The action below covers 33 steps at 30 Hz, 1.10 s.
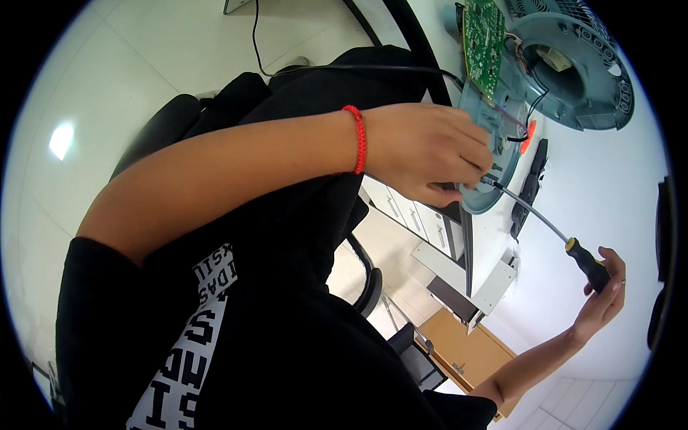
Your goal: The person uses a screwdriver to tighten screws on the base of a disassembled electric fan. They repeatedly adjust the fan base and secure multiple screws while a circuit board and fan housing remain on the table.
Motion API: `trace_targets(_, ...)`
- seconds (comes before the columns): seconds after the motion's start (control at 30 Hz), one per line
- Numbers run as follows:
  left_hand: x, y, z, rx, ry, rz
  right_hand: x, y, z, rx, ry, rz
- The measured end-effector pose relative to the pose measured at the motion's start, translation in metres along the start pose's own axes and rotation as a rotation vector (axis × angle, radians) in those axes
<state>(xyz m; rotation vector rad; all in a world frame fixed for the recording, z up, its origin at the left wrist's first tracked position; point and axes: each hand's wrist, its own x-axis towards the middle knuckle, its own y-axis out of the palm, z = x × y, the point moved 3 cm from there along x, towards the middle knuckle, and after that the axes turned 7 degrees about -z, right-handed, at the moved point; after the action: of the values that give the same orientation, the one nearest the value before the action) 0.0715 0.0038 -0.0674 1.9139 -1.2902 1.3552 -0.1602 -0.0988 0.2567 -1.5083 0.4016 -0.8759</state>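
My right hand (605,294) grips the black and yellow handle of a long screwdriver (534,210). Its shaft slants down to the inside of a round grey-blue plastic base (479,203), and the tip sits close to my left fingers. My left hand (433,154), below a red braided bracelet (360,140), closes over the near rim of that base with curled fingers. The fingers partly hide the screwdriver's tip and whatever it touches. A green circuit board (484,46) stands at the base's far end. Wires (532,107) run from the base to a detached grey-blue round housing (609,93).
A black cable (373,68) leads from the base across my dark-clothed lap. An orange object (529,136) and a black item (530,188) lie on the white table (494,233) past the base. White drawers (408,213) and a chair (369,290) stand beyond.
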Motion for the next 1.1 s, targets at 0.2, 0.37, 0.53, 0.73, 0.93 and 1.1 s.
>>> trace_targets(0.2, 0.007, 0.018, -0.014, 0.102, -0.058, -0.181, -0.004, 0.0, 0.009, 0.053, -0.305, -0.067)
trace_targets(0.37, 0.008, 0.025, -0.014, 0.156, -0.094, -0.123, 0.001, 0.01, 0.019, 0.177, -0.425, 0.061)
trace_targets(0.53, 0.018, 0.036, -0.023, 0.322, -0.18, -0.175, -0.008, 0.005, 0.011, 0.127, -0.071, -0.024)
trace_targets(0.73, 0.027, 0.042, -0.027, 0.439, -0.223, -0.15, -0.014, 0.006, 0.023, -0.119, -0.094, -0.089)
trace_targets(0.93, 0.026, 0.048, -0.027, 0.441, -0.258, -0.151, -0.013, 0.0, 0.021, -0.072, -0.401, -0.046)
trace_targets(1.1, 0.027, 0.046, -0.027, 0.438, -0.243, -0.177, -0.012, -0.003, 0.015, -0.115, -0.315, -0.073)
